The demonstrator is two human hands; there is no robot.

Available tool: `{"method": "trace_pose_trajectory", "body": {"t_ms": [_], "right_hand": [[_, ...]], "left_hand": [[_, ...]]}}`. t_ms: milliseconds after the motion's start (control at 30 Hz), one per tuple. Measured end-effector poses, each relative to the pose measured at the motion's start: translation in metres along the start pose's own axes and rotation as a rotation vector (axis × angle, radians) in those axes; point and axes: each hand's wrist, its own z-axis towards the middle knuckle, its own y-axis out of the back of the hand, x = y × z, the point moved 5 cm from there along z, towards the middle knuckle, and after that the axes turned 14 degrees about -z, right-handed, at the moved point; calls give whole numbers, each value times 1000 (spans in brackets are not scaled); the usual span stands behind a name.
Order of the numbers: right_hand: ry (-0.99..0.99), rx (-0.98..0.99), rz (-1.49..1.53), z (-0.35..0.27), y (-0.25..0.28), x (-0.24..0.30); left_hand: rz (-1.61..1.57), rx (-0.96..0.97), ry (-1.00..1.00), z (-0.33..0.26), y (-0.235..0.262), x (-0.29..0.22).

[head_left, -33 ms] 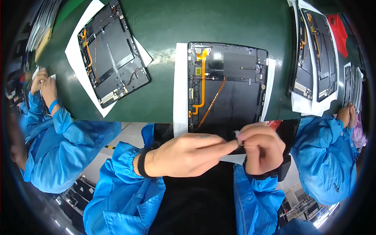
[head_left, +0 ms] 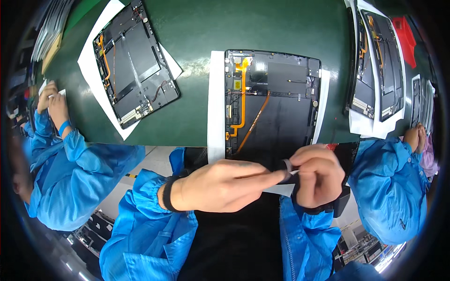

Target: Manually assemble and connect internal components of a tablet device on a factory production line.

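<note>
My left hand (head_left: 229, 185), a black band round its wrist, reaches across to the right with its fingers pressed together. Its fingertips pinch one end of a small thin strip (head_left: 288, 166), grey with a white edge. My right hand (head_left: 319, 175) has its fingers curled and pinches a white part of the same strip. Both hands hover over the near edge of an opened tablet housing (head_left: 286, 117). An orange flat cable (head_left: 243, 100) runs down its left side, and a thinner brown cable (head_left: 254, 122) slants across the middle. The hands hide its near end.
White paper (head_left: 216, 103) lies under the housing on the green table (head_left: 192, 28). Another opened tablet (head_left: 136, 65) rests at the left, and more lean together (head_left: 386, 61) at the right beside a red tray (head_left: 404, 42). Co-workers in blue sleeves (head_left: 89, 182) sit on both sides.
My right hand has shifted slightly right, away from my left fingertips. More of the strip shows between the hands, with a white part now stretched across. My left hand has hardly moved.
</note>
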Motion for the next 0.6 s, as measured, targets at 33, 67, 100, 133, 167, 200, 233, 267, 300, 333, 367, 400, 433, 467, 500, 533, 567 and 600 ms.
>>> {"method": "trace_pose_trajectory", "body": {"t_ms": [33, 67, 100, 133, 167, 200, 233, 267, 300, 333, 367, 400, 433, 467, 500, 533, 567, 600], "right_hand": [[57, -105, -35, -1, 3, -4], [52, -179, -11, -4, 6, -9], [32, -174, -81, -4, 10, -14], [12, -169, -151, -4, 14, -18], [-50, -125, -202, -3, 17, -20], [-51, -125, -201, -4, 21, -22], [-115, -106, -269, -5, 26, -28], [-178, -87, -336, -6, 31, -34], [-259, -66, -344, -9, 39, -37], [-301, -64, -316, -14, 48, -43], [-382, -50, -277, -19, 58, -47], [-465, -39, -236, -27, 69, -52], [-498, -21, -222, -33, 81, -55], [-515, -43, -256, -38, 93, -59], [-609, -42, -312, -45, 111, -61], [-694, -32, -360, -53, 126, -69], [-691, -30, -363, -58, 138, -74], [-691, 74, -505, -59, 142, -77]], "left_hand": [[-153, 53, 22, -2, 1, 3], [-306, 106, 45, -4, 2, 5], [-433, 161, 49, -5, 7, 7], [-435, 163, 48, -7, 13, 6], [-514, 219, 75, -10, 16, 5], [-591, 273, 104, -13, 16, 4], [-612, 276, 111, -14, 17, 3], [-612, 274, 113, -14, 18, 4], [-606, 288, 121, -14, 19, 7], [-599, 295, 130, -15, 21, 7], [-597, 291, 130, -14, 23, 7], [-574, 293, 133, -14, 23, 7], [-555, 295, 133, -14, 24, 6], [-555, 293, 133, -14, 24, 6], [-576, 304, 117, -13, 24, 5], [-590, 301, 103, -14, 24, 6], [-591, 298, 99, -16, 25, 5], [-594, 313, 111, -16, 25, 4]]}}
